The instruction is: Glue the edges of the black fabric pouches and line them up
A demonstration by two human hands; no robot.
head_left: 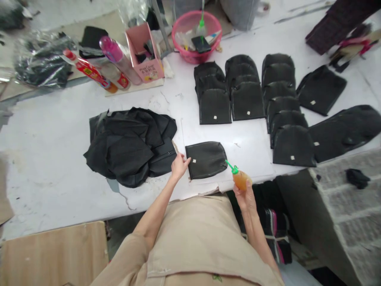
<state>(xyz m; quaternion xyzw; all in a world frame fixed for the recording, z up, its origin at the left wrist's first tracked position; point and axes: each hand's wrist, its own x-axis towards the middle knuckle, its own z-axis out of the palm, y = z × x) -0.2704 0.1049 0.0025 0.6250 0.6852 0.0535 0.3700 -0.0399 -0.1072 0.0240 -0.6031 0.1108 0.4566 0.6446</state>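
Note:
In my right hand point(246, 198) is a small squeeze bottle point(241, 180) of amber liquid with a green spout. The spout's tip is close to the rounded right end of a black panel point(206, 159) that lies flat in front of me. My left hand point(179, 167) is closed at the panel's left edge, its fingertips touching or very near it beside a small pale square mark. A thin beige strip point(175, 146) sticks up from between the left fingers. Left of that hand lies a loose heap of black fabric pieces point(125, 143).
Rows of overlapping black panels point(282, 99) cover the table's right side. At the back stand a pink basin point(195, 57), a pink box point(150, 69), a red bottle point(86, 68) and a purple-capped bottle point(119, 55). The table's front edge runs by my apron.

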